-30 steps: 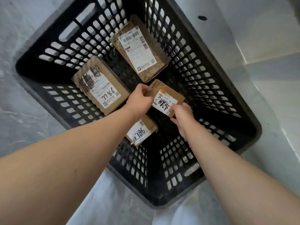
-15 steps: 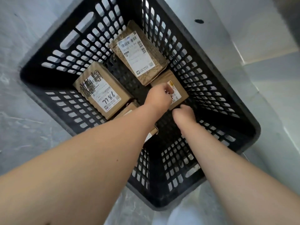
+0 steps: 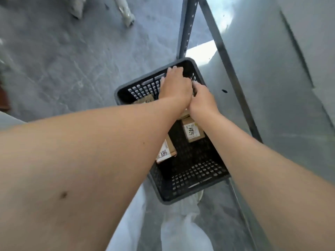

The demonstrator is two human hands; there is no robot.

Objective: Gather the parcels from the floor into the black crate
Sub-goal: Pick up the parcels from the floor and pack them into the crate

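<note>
three parcels (image 3: 193, 132) in black crate (image 3: 199, 171)

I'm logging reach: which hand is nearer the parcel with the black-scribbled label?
Right. The right hand is just beyond the black-scribbled parcel, wrist over its far edge; the left hand is farther off, near the black crate's far wall.

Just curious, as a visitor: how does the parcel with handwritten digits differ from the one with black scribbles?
The digits parcel sits nearer the camera, partly hidden by the left forearm; the scribbled parcel lies farther in, its top nearly all showing. The digits parcel's label shows large numerals; the scribbled parcel's carries dense black marks. Both are brown cardboard inside the black crate.
</note>
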